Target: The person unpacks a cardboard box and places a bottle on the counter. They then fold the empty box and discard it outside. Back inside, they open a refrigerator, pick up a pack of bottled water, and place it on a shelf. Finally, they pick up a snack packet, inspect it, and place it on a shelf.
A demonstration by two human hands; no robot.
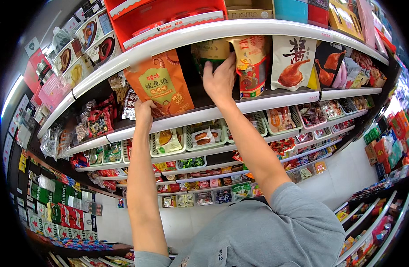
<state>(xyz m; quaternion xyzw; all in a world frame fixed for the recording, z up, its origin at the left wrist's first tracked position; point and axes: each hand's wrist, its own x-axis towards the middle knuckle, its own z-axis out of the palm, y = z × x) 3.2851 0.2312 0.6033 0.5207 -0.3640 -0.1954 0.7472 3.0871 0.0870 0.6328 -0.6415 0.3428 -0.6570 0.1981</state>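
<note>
On the shelf before me stands an orange snack pouch (164,83) with pictures of squid tentacles. My left hand (145,111) grips its lower left corner, thumb across the front. My right hand (220,78) reaches into the shelf between this pouch and a cream and red snack bag (252,66). Its fingers are at a cream and green pouch (212,53) deeper in; whether they grip it I cannot tell. Right of the red bag stand a white pouch with a roast duck leg (292,63) and a black pouch (328,63).
Above is a shelf with a red Kinder display box (171,26) and a Ferrero box (249,14). Lower shelves hold baskets of packaged snacks (204,137). Beer cartons (54,213) stand at the left, another shelf rack (374,230) at the lower right.
</note>
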